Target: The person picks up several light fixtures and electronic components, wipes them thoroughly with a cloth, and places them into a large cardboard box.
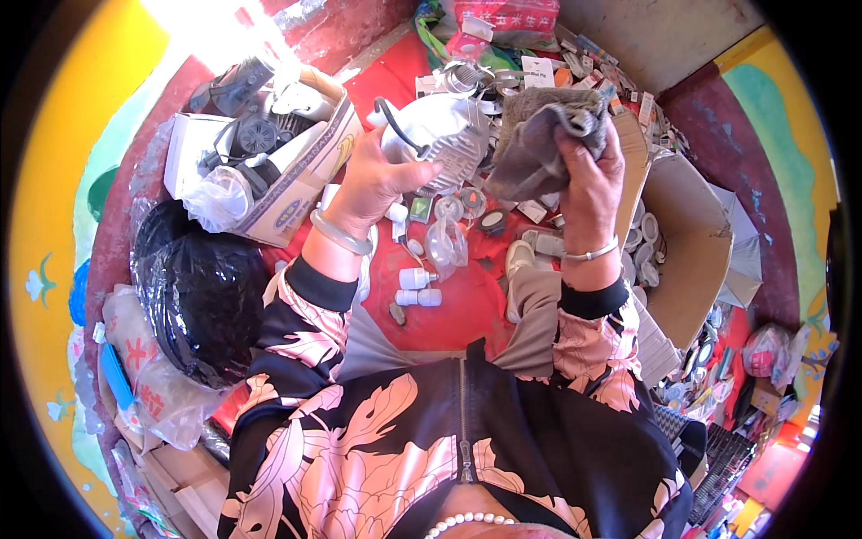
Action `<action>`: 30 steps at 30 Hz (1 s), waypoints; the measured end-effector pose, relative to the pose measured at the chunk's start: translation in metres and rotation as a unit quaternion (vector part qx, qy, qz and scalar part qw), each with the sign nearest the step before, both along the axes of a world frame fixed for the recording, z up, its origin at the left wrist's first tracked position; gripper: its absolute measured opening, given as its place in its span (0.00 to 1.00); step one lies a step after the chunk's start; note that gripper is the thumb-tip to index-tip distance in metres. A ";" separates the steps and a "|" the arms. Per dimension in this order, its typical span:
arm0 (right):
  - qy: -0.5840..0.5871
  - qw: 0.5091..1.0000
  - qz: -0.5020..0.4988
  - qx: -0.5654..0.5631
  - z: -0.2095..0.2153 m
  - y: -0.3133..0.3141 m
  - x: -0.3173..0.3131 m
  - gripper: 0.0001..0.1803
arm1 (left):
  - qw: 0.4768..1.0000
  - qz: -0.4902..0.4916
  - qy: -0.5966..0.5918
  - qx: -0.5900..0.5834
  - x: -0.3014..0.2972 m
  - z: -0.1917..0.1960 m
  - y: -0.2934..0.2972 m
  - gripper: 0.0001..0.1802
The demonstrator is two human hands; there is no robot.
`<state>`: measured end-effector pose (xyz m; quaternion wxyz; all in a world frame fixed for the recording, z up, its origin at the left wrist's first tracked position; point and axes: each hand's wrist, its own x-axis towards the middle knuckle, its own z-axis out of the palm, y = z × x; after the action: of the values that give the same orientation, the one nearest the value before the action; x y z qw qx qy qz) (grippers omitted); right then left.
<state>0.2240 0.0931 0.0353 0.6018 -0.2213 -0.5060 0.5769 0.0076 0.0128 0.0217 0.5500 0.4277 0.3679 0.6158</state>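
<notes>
My left hand [370, 178] is closed around a silvery-white metal lamp housing [456, 133] with fins and a black cable looped at its side. The thumb presses on its lower face. In my right hand [594, 172] a rumpled grey-brown cloth [537, 148] is bunched, its loose end hanging toward the housing with a small gap between them. Both are held up over a red floor covering. Below them lie two white light bulbs [418, 296], a small clear plastic bag [445, 244] and a dark round fitting [492, 222].
At the left stands a cardboard box [310, 189] full of dark lamp parts, with a shiny black plastic bag [202, 301] nearer me. An open cardboard box [687, 238] on the right has round white fittings beside it. Small packages pile up at the back right.
</notes>
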 end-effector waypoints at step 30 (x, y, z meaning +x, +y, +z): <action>0.057 0.967 0.086 -0.233 0.001 0.017 0.010 0.22 | 0.986 -0.031 0.161 -0.012 0.015 -0.004 -0.003 0.26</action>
<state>0.2343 0.1101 0.0360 0.5096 -0.2773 -0.3398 0.7402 0.0223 0.0098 0.0173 0.5076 0.5257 0.4456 0.5171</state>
